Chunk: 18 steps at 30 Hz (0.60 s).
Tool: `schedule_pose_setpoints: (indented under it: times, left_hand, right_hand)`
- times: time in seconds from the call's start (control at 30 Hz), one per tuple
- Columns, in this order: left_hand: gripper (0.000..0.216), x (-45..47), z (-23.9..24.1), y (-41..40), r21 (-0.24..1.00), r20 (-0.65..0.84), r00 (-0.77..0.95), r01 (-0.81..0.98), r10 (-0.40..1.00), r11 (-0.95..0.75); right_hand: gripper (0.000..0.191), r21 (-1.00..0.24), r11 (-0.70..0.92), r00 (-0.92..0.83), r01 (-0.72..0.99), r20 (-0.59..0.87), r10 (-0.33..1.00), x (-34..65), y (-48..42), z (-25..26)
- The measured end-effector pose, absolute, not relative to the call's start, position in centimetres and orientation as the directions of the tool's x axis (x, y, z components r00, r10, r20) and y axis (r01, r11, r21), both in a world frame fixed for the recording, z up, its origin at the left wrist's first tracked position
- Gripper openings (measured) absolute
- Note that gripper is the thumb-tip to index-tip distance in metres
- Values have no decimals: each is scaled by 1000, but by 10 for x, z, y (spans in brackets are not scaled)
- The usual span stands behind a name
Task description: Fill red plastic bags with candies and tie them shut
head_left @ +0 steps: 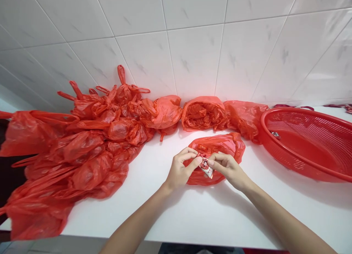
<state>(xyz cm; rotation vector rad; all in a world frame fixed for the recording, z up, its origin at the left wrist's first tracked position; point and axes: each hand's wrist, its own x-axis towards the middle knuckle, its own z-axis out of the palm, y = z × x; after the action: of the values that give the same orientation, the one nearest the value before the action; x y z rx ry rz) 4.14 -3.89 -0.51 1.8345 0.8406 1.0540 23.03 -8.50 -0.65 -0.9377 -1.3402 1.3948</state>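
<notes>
A small red-and-white printed wrapper, like a candy packet (206,167), is pinched between both hands in the middle of the head view. My left hand (182,166) grips its left side with thumb and fingertips. On the other side, my right hand (227,169) holds it the same way. Directly beneath and behind them lies a red plastic bag (229,145) on the white table, its mouth spread. Whatever is inside that bag is mostly hidden by the hands.
Many knotted red plastic bags (93,151) pile up on the left. More red bags (205,112) sit along the tiled wall (192,59). At the right stands a red mesh basket (305,145) with a small shiny item (275,135) at its rim. The white table (220,219) has its edge near me.
</notes>
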Motion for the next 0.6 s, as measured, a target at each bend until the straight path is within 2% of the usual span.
schedule_pose_setpoints:
  times: [0.23,0.43,0.6]
  left_hand:
    - [33,43,-3,-40,933,280,444,84,851,-351]
    - [29,41,-6,-39,915,260,521,136,813,-380]
    - [29,42,-10,-39,902,283,499,151,819,-404]
  right_hand:
    - [41,-977,-1,-194,-212,41,980,223,-93,-14]
    - [39,-943,-228,-332,-243,-140,933,223,-95,-18]
    - [42,-943,-209,-270,-259,-137,953,219,-97,-16]
